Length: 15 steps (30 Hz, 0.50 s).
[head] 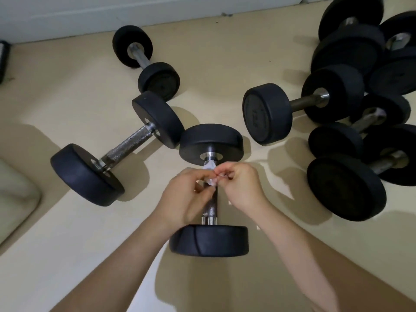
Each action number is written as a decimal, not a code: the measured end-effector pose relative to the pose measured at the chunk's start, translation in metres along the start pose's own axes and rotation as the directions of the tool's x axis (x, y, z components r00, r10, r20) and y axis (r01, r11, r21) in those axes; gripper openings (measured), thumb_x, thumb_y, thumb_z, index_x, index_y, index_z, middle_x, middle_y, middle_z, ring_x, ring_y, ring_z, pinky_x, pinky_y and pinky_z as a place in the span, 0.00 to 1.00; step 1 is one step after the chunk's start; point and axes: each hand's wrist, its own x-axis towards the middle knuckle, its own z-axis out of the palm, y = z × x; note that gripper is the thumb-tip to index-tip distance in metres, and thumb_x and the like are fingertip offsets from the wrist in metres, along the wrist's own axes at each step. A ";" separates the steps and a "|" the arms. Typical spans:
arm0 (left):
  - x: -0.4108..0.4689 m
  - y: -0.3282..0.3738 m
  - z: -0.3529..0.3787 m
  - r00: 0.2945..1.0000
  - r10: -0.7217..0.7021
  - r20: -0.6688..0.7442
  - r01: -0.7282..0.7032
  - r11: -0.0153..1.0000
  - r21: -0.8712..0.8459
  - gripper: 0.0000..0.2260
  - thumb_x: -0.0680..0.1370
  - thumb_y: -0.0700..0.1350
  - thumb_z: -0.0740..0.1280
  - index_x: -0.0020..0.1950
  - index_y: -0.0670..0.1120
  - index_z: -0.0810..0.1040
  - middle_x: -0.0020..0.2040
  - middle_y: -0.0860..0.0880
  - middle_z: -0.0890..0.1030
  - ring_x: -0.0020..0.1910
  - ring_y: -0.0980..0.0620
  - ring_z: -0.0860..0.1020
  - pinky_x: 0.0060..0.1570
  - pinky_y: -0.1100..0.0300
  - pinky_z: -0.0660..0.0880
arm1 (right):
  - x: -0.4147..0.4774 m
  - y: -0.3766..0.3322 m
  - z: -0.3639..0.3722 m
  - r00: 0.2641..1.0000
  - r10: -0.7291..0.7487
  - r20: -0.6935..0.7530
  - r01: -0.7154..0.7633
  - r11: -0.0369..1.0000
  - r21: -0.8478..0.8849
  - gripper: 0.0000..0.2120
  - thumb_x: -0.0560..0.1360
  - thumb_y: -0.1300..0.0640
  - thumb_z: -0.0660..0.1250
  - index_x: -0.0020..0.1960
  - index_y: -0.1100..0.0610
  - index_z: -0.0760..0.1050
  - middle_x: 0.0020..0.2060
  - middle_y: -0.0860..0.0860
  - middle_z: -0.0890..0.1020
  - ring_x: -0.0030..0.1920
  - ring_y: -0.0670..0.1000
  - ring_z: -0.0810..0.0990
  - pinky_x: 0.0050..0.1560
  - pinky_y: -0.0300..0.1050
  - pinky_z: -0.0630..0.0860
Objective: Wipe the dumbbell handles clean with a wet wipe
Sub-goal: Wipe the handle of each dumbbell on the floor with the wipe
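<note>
A black dumbbell lies on the beige floor straight in front of me, its steel handle running toward me. Just above the handle's far half, my left hand and my right hand both pinch a small crumpled white wet wipe. The fingers hide most of the wipe and the middle of the handle. Whether the wipe touches the handle I cannot tell.
A second dumbbell with a knurled handle lies to the left, and a smaller one behind it near the white wall. Another dumbbell and a pile of several more crowd the right. A pale cushion sits at the left edge.
</note>
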 end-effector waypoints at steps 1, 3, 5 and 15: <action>0.005 -0.001 0.000 0.999 -0.023 -0.031 0.025 0.998 0.054 0.04 0.72 0.46 0.71 0.44 0.54 0.81 0.47 0.54 0.80 0.41 0.57 0.79 0.48 0.60 0.75 | -0.005 0.000 0.001 0.998 0.010 0.058 -0.011 1.000 0.013 0.10 0.69 0.66 0.72 0.39 0.51 0.79 0.35 0.47 0.81 0.37 0.46 0.80 0.45 0.37 0.77; 0.007 -0.006 -0.002 0.995 -0.057 -0.078 0.061 0.997 0.051 0.04 0.69 0.46 0.73 0.37 0.54 0.81 0.41 0.56 0.82 0.39 0.60 0.79 0.46 0.58 0.76 | -0.015 0.001 0.001 0.987 0.020 0.157 -0.020 1.000 -0.001 0.12 0.68 0.64 0.74 0.37 0.48 0.77 0.33 0.43 0.79 0.35 0.41 0.78 0.42 0.32 0.75; -0.004 -0.007 -0.003 0.994 -0.079 -0.080 0.078 0.997 -0.018 0.05 0.70 0.45 0.73 0.40 0.55 0.81 0.41 0.58 0.83 0.40 0.64 0.80 0.44 0.65 0.76 | -0.012 -0.002 0.006 0.995 0.017 0.097 -0.016 1.000 -0.020 0.10 0.70 0.63 0.72 0.38 0.49 0.79 0.35 0.44 0.81 0.38 0.42 0.79 0.43 0.33 0.75; -0.072 -0.025 0.003 0.987 0.114 0.118 -0.113 0.994 -0.011 0.23 0.63 0.70 0.69 0.53 0.62 0.74 0.53 0.63 0.71 0.55 0.59 0.72 0.53 0.69 0.67 | -0.027 0.002 0.011 0.982 -0.049 0.183 0.080 0.983 -0.165 0.10 0.70 0.66 0.70 0.36 0.52 0.80 0.35 0.47 0.83 0.37 0.47 0.82 0.44 0.43 0.78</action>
